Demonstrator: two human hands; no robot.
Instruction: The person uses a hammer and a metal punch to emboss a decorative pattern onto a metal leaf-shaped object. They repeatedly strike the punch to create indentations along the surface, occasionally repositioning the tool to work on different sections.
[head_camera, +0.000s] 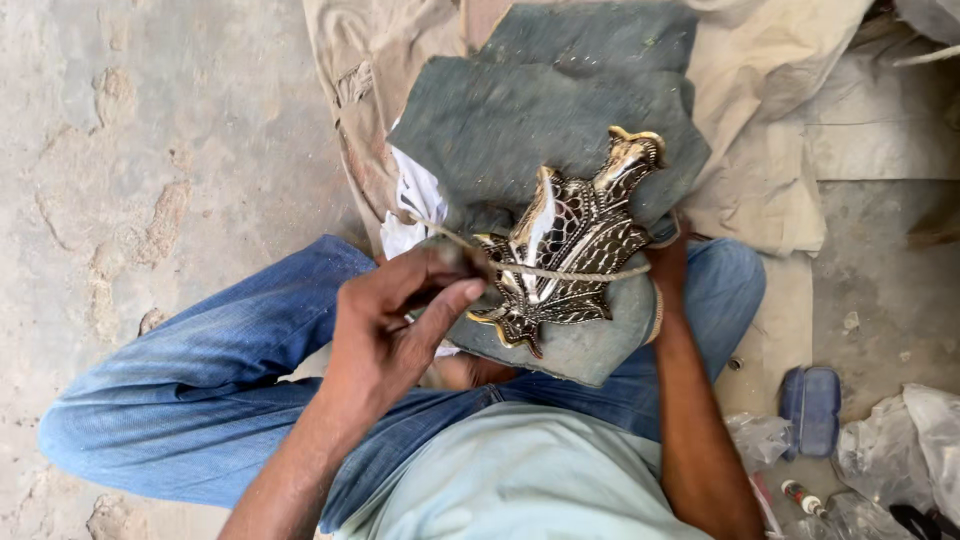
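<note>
**Brass ornament braced across the lap**

The left hand (395, 320) pinches a taut cord (560, 270) shut in its grip. The right hand (668, 265), mostly hidden, clamps the ornate brass casting (570, 245) against a grey cloth pad (520, 130), seemingly to steady it. Its long axis runs diagonally, tip pointing up-right, away.

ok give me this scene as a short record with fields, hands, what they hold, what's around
left hand: pinches one end of a thin cord
right hand: at the far edge of the ornament, mostly hidden; grip cannot be told
ornament: leaf-shaped brass piece, dark openwork, cord stretched across it
support: grey cloth pad over the lap
legs: blue jeans, person seated on concrete floor
nearby: blue case, plastic bags
</note>
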